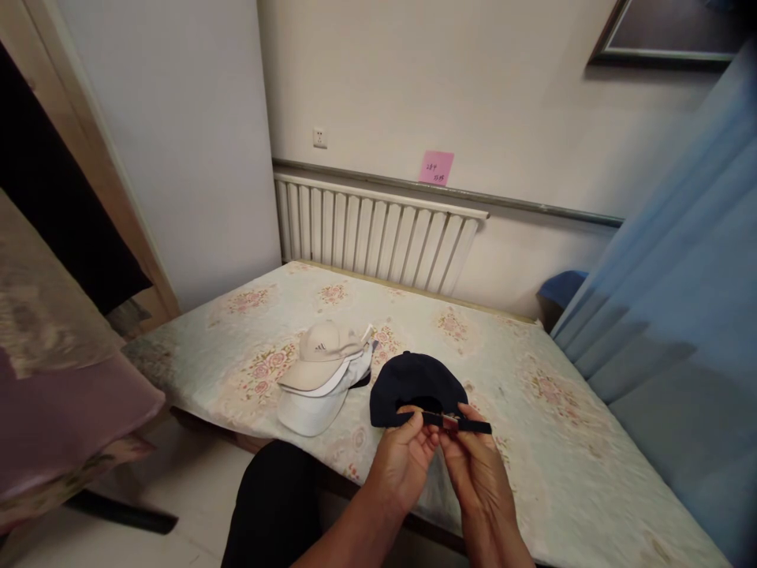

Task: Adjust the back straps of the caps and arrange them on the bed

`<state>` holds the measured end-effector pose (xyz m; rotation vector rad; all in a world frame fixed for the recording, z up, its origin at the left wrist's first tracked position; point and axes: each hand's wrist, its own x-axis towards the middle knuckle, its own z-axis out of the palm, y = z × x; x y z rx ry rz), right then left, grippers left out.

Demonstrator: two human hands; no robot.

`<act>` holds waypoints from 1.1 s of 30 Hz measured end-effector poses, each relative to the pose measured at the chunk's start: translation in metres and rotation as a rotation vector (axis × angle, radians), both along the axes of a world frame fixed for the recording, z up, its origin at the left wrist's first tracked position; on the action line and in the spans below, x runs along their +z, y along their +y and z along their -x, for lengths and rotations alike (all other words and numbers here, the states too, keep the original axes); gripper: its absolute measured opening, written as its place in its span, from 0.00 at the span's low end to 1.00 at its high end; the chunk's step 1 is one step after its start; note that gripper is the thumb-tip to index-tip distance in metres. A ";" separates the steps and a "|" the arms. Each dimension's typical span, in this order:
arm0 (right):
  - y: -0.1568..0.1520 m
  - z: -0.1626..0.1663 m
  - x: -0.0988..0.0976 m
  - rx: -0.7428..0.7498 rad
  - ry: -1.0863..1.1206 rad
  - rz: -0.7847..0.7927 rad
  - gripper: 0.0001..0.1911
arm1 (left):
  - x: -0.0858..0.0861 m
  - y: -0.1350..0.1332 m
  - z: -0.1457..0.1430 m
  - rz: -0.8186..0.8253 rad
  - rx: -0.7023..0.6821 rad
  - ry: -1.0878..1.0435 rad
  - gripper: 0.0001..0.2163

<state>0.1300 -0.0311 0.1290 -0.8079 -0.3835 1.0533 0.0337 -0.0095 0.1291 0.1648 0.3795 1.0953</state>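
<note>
Nearest to you, your left hand [405, 461] and right hand [476, 465] meet side by side above the near edge of the bed [532, 442], fingers curled in and pinched on the back strap [458, 423] of a navy baseball cap [417, 386]. Your left thumb and fingertips grip the strap near where it joins the cap, while your right fingers close on it just beside them, at a small buckle; the strap's free end sticks out to the right past your right hand. The cap itself rests on the floral bedsheet, its back opening facing you and its crown pointing away. Just left of it, close but apart, lies a stack of light caps: a beige cap [322, 355] on top of a white cap [316, 402]. Farther back, a white radiator [378, 233] runs along the wall, with a pink sticky note [436, 168] stuck above it, and a blue curtain [680, 315] hangs at the right.
</note>
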 end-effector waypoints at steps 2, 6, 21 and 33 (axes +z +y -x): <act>0.000 -0.001 0.001 0.006 0.026 -0.001 0.20 | -0.002 -0.001 0.004 -0.027 -0.004 -0.034 0.07; 0.000 -0.004 0.004 -0.007 0.042 -0.007 0.19 | -0.006 -0.002 0.015 -0.075 -0.001 -0.147 0.08; -0.002 -0.002 0.010 -0.038 0.148 -0.029 0.18 | -0.005 0.007 0.029 0.017 -0.109 -0.315 0.11; -0.006 0.000 0.009 0.037 0.119 -0.080 0.15 | -0.003 -0.002 0.029 -0.102 -0.155 -0.234 0.11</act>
